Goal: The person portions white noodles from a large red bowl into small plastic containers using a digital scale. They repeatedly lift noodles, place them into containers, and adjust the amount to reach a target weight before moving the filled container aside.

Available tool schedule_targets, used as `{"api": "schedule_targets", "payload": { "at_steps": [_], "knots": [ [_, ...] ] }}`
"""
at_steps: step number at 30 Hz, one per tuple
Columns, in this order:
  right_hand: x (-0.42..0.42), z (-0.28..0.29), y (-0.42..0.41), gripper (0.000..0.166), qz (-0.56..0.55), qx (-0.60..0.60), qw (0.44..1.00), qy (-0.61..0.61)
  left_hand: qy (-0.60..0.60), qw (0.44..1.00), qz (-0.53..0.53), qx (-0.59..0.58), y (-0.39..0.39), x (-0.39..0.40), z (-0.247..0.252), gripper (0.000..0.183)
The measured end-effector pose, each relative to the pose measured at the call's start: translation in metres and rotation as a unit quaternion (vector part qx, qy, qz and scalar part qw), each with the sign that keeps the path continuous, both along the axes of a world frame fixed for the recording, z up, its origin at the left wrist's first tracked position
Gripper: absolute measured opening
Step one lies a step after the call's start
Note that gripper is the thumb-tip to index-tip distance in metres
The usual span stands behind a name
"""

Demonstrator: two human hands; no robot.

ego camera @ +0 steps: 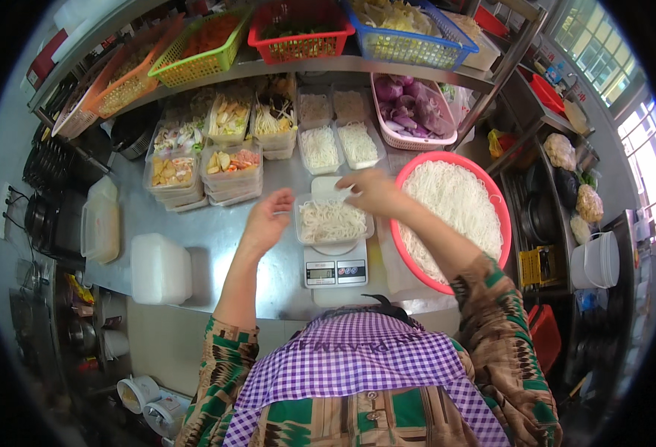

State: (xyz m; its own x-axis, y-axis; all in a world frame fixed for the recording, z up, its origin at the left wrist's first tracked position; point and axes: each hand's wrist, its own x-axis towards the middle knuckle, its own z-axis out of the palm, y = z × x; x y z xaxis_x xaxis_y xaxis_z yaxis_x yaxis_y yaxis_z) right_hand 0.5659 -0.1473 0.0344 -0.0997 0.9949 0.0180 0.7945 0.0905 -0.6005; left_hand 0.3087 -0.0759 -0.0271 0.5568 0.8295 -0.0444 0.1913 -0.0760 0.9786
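Note:
A clear plastic container (300, 237) with white noodles (336, 220) sits on a white digital kitchen scale (336, 271). My left hand (272, 215) is just left of the container, fingers apart and holding nothing. Over the container's upper right corner is my right hand (374, 193), its fingers bent; whether a few noodles are between the fingertips cannot be told. Below my right forearm, a large pink-red basin (507, 223) holds a heap of white noodles (454, 207). Two filled noodle containers (321, 148) (359, 144) stand beyond the scale.
Stacked containers of cut vegetables (232, 167) stand at the back left, near a stack of white containers (160, 268). A pink basket of red onions (412, 112) is behind the basin. Overhead, a metal shelf (317, 65) carries colored baskets, including a red one (303, 47).

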Motion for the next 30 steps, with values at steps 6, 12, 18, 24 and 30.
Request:
{"api": "schedule_targets", "payload": {
  "at_steps": [6,12,18,24,30],
  "knots": [
    [0.099,0.055,-0.087,0.019,-0.182,0.035,0.982,0.022,-0.035,0.987,0.117,-0.1,-0.011,-0.061,-0.017,0.037],
    [0.145,-0.016,-0.189,0.036,-0.286,-0.019,0.918,-0.275,-0.025,0.973,0.164,-0.158,-0.032,-0.084,-0.035,0.035],
    [0.16,-0.008,-0.188,0.021,-0.33,-0.011,0.919,-0.214,-0.025,0.976,0.151,-0.152,-0.039,-0.065,-0.028,0.037],
    [0.159,0.112,-0.171,0.019,-0.335,0.171,0.927,0.002,-0.027,0.98,0.14,-0.138,-0.043,-0.058,-0.026,0.036],
    [0.161,0.1,-0.163,0.026,-0.228,0.066,0.964,-0.116,0.0,0.984,0.113,-0.137,-0.04,-0.036,-0.043,0.041]
  ]
}}
